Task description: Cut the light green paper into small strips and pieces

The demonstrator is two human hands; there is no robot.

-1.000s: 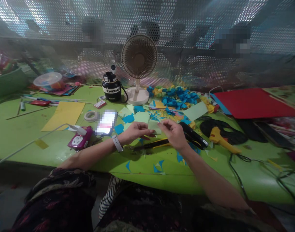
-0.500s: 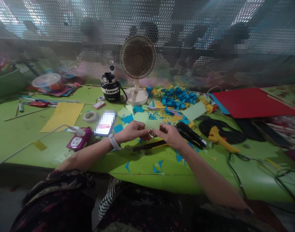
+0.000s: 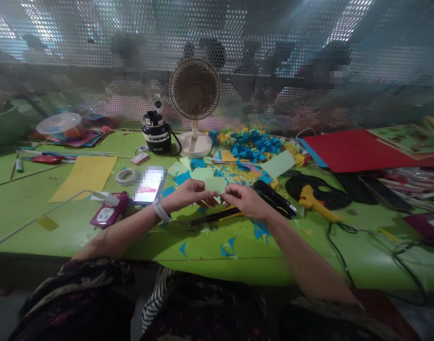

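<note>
A small pale green paper, pinched at both sides above the green table.
The left hand presses thumb and fingers together on its left edge; the right hand nips its lower right corner with bent fingers. Blue and yellow scraps lie beyond.

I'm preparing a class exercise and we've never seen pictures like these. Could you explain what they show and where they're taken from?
There is no machine doing the work, only a person's bare left hand and right hand. Every picture comes from one camera on that person's head, looking forward and down. On the green table are a fan, a black bottle, a yellow glue gun, a yellow sheet and many blue and yellow scraps. Both hands hold a small pale green paper at their fingertips.
</note>
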